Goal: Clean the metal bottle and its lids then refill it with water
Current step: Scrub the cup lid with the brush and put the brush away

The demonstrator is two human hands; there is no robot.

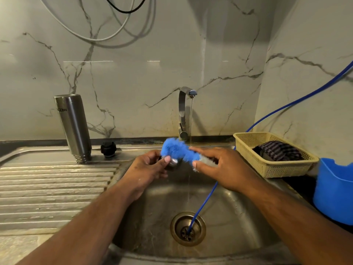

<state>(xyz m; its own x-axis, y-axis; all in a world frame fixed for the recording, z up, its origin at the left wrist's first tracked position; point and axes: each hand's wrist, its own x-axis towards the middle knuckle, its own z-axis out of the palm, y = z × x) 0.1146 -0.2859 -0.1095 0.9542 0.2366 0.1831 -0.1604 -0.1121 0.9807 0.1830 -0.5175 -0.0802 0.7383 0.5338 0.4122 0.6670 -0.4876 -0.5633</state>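
Observation:
The metal bottle (73,127) stands upside down on the draining board, its threaded neck at the bottom. A black lid (108,149) sits just to its right. Over the sink, my left hand (150,170) grips a small shiny metal lid (173,162). My right hand (219,167) holds a fluffy blue and grey scrubber (179,151) against that lid. A thin stream of water runs from the tap (184,111) just behind the scrubber.
The steel sink (152,226) has a drain (188,228) with a blue hose (202,203) running into it. A beige basket (275,169) holding a dark striped cloth stands at the right, beside a blue plastic container (334,192). The ribbed draining board (53,188) lies at the left.

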